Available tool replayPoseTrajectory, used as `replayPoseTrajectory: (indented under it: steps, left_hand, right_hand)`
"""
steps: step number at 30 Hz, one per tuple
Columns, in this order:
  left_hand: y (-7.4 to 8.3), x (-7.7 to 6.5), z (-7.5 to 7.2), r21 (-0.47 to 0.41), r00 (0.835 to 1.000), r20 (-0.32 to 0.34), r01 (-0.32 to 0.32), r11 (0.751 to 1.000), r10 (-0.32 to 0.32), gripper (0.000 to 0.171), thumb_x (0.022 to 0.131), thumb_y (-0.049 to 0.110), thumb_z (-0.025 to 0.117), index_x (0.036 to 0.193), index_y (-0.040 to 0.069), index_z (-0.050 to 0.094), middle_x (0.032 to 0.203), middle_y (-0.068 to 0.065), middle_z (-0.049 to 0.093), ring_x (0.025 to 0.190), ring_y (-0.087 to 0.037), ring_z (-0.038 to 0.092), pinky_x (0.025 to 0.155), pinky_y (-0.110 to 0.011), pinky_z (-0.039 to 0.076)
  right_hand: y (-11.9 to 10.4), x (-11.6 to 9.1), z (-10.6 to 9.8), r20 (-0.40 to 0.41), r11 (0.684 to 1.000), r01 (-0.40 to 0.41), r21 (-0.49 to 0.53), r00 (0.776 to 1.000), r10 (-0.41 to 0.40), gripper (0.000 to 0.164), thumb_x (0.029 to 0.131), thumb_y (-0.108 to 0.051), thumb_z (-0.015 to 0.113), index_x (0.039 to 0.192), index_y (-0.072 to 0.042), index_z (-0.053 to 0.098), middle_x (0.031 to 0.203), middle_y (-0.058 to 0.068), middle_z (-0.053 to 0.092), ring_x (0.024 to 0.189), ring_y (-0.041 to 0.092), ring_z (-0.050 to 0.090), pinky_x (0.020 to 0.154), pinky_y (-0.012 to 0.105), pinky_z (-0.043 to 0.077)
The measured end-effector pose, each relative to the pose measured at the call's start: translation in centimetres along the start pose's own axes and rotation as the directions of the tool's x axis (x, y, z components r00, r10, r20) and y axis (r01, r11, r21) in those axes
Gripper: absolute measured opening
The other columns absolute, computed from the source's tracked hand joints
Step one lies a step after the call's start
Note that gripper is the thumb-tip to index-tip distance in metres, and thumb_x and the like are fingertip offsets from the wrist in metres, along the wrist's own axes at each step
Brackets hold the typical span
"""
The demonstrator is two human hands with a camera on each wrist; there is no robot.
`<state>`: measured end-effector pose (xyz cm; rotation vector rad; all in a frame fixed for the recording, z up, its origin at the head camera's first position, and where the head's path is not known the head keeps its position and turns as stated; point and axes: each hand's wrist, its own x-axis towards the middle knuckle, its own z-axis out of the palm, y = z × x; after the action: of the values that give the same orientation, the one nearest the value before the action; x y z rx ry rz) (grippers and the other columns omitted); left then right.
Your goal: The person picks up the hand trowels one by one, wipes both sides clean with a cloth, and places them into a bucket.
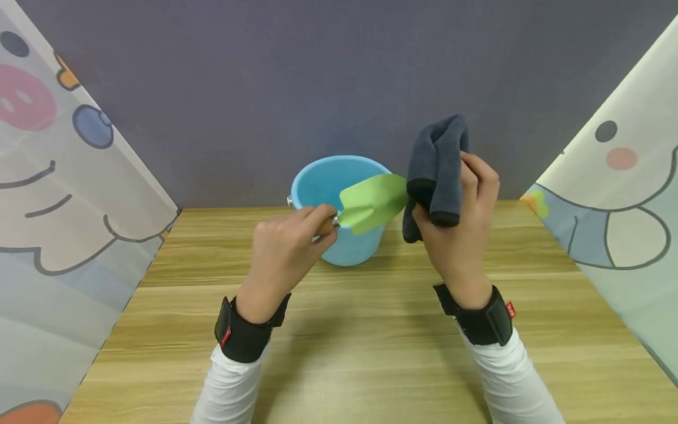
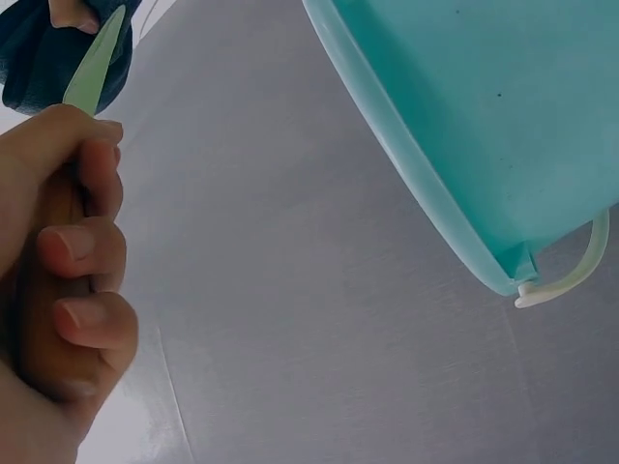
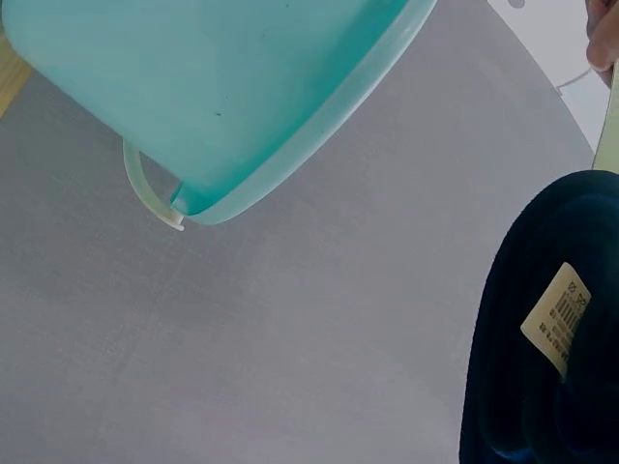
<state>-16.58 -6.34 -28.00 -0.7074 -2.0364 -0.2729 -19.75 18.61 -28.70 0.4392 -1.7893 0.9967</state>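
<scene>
My left hand [image 1: 288, 250] grips a small trowel by its wooden handle [image 1: 325, 225]; in the left wrist view the fingers curl round that handle [image 2: 53, 290]. The trowel's light green blade [image 1: 373, 203] points right, in front of the bucket's opening. My right hand [image 1: 466, 224] holds a folded dark blue-grey cloth [image 1: 445, 159] with black edging, thumb below and fingers behind it. The blade's tip is right at the cloth's left side. In the right wrist view the cloth [image 3: 522, 416] bears a pale barcode label [image 3: 557, 319].
A light blue bucket [image 1: 352, 250] stands on the wood-grain table [image 1: 349, 353], behind both hands. Its pale handle [image 2: 575, 275] shows in the left wrist view. A grey panel [image 1: 238, 106] rises at the back, with cartoon-printed sheets [image 1: 69, 176] on either side.
</scene>
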Motion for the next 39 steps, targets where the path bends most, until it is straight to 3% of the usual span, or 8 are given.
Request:
replayPoseTrajectory:
  steps: [6,12,16,21,25,29,36,39]
  left_hand:
    - [-0.1,0.0,0.3,0.031,0.993,0.075,0.083,0.996,-0.086,0.013,0.087,0.015,0.08,0.094,0.014,0.069,0.073,0.002,0.059,0.044,-0.008,0.041,0.041,-0.023,0.023]
    - [-1.0,-0.2,0.9,-0.004,0.956,0.163,0.249,0.969,-0.245,0.027,0.086,0.024,0.084,0.107,0.011,0.074,0.101,-0.013,0.066,0.059,-0.02,0.065,0.046,-0.032,0.047]
    - [-2.1,0.5,1.7,0.006,0.934,0.216,0.29,0.957,-0.284,0.025,0.089,0.024,0.081,0.105,0.009,0.07,0.094,-0.01,0.064,0.059,-0.023,0.064,0.05,-0.036,0.05]
    - [-3.7,2.4,3.6,-0.005,0.897,0.35,0.291,0.957,-0.271,0.022,0.093,0.024,0.076,0.099,0.007,0.063,0.085,-0.008,0.061,0.064,-0.023,0.061,0.055,-0.036,0.05]
    - [-4.9,3.8,5.6,-0.019,0.818,0.512,0.314,0.949,-0.261,0.021,0.097,0.018,0.071,0.093,0.003,0.057,0.084,-0.01,0.056,0.076,-0.024,0.06,0.067,-0.035,0.051]
    - [-5.8,4.7,7.4,-0.015,0.725,0.646,0.327,0.945,-0.24,0.017,0.103,0.008,0.056,0.088,0.002,0.05,0.082,-0.01,0.045,0.076,-0.023,0.045,0.069,-0.033,0.04]
    - [-6.2,5.0,8.8,0.007,0.578,0.783,0.363,0.932,-0.231,0.005,0.1,0.004,0.054,0.096,0.0,0.056,0.094,-0.013,0.053,0.085,-0.025,0.048,0.078,-0.037,0.043]
    - [-6.1,5.2,8.9,0.015,0.539,0.809,0.381,0.925,-0.235,0.012,0.1,0.005,0.051,0.089,0.003,0.053,0.087,-0.009,0.048,0.079,-0.022,0.044,0.075,-0.035,0.04]
  right_hand:
    - [0.1,0.2,-0.2,-0.008,1.0,0.001,-0.006,1.0,-0.001,0.059,0.077,0.004,0.071,0.133,-0.009,0.059,0.14,0.02,0.05,0.131,0.031,0.046,0.108,0.048,0.04]
    - [0.0,0.1,-0.2,0.021,1.0,-0.003,-0.018,1.0,0.004,0.058,0.08,0.002,0.07,0.135,-0.01,0.058,0.141,0.02,0.049,0.131,0.032,0.046,0.106,0.05,0.041]
    - [0.0,0.0,-0.2,0.029,1.0,0.004,-0.014,1.0,-0.003,0.058,0.081,0.001,0.071,0.136,-0.01,0.058,0.141,0.021,0.048,0.131,0.033,0.046,0.107,0.051,0.04]
    - [0.0,0.1,-0.2,0.04,1.0,0.006,-0.02,0.999,-0.005,0.058,0.081,0.0,0.073,0.136,-0.011,0.057,0.142,0.02,0.048,0.132,0.033,0.045,0.109,0.051,0.039]
    - [0.1,0.1,-0.2,0.051,1.0,0.004,-0.026,0.999,-0.002,0.059,0.08,-0.001,0.073,0.136,-0.011,0.057,0.142,0.02,0.049,0.133,0.033,0.046,0.11,0.05,0.04]
    - [0.1,0.1,-0.1,0.057,0.999,0.011,-0.041,0.998,-0.008,0.059,0.081,-0.002,0.073,0.136,-0.009,0.057,0.142,0.021,0.049,0.132,0.035,0.046,0.11,0.051,0.04]
    - [0.4,0.1,-0.2,0.072,0.998,0.017,-0.055,0.997,-0.013,0.059,0.082,-0.005,0.074,0.138,-0.008,0.055,0.141,0.022,0.05,0.131,0.036,0.045,0.109,0.051,0.04]
    - [0.4,0.1,-0.4,0.066,0.999,0.017,-0.051,0.998,-0.013,0.059,0.081,-0.004,0.074,0.138,-0.008,0.055,0.141,0.022,0.05,0.131,0.037,0.045,0.109,0.052,0.04]
